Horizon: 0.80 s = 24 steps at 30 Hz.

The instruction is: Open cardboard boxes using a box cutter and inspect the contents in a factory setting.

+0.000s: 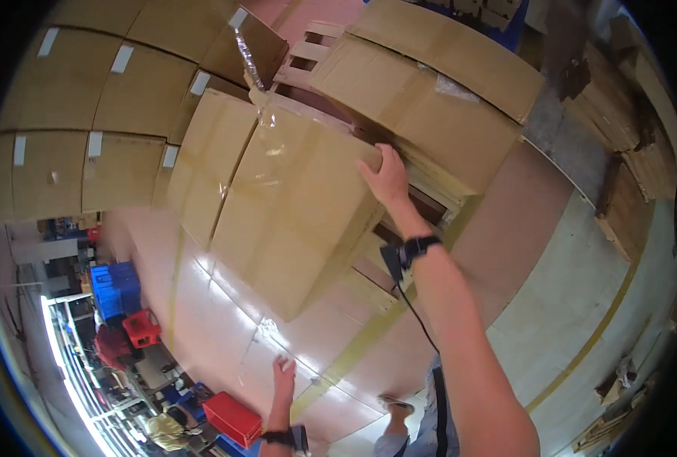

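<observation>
A large brown cardboard box (300,202) rests on a wooden pallet (373,286), with a second brown box (210,164) against its left side. My right hand (386,177) grips the large box's upper right corner, thumb on the top and fingers over the edge. Lower down, my left hand (283,373) hangs over the floor, apart from the box, its fingers loosely bent and holding nothing. Clear tape (271,133) glints on the large box's top. A loose, shiny strip of tape (249,59) sticks up beyond its far edge.
Stacked cartons with white labels (137,91) stand at the far left. More large boxes (422,91) sit just beyond my right hand. Flattened cardboard (609,107) leans at the right. Blue crates (115,289), a red crate (232,419) and lit shelving (87,388) line the lower left.
</observation>
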{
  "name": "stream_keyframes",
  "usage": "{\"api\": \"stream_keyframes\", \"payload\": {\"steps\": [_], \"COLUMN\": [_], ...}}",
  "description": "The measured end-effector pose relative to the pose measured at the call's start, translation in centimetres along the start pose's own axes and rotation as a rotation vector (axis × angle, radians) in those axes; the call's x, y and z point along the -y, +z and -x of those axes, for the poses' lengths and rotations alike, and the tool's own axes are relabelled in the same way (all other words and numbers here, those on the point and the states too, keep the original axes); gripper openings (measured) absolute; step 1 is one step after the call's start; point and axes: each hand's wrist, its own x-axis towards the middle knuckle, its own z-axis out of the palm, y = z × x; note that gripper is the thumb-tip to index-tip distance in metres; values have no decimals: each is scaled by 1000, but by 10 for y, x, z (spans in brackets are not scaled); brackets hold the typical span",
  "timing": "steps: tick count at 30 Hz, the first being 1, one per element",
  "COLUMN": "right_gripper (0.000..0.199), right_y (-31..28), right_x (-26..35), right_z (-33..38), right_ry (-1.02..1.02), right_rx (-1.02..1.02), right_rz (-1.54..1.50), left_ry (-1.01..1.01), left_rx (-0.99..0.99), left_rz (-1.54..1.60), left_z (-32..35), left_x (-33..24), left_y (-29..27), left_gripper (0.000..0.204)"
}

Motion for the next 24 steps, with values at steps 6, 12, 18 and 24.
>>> {"api": "stream_keyframes", "payload": {"steps": [6,12,18,24], "right_gripper": [46,53,53,61], "right_y": [-1,-15,-18,-24], "right_x": [-11,-20,-24,-28], "right_z": [69,96,99,98], "right_ry": [21,138,159,133], "right_rx": [-256,-315,-291,-226], "right_rz": [-156,-438,-480,-384], "left_ry": [-175,-495,-517,-553], "left_rx": [-34,22,-30,45], "left_rz": [359,136,132,143], "left_z": [-109,-101,-97,-104], "left_x": [-84,-104,-106,-107], "left_y": [50,44,49,47], "left_gripper": [90,95,91,88]}}
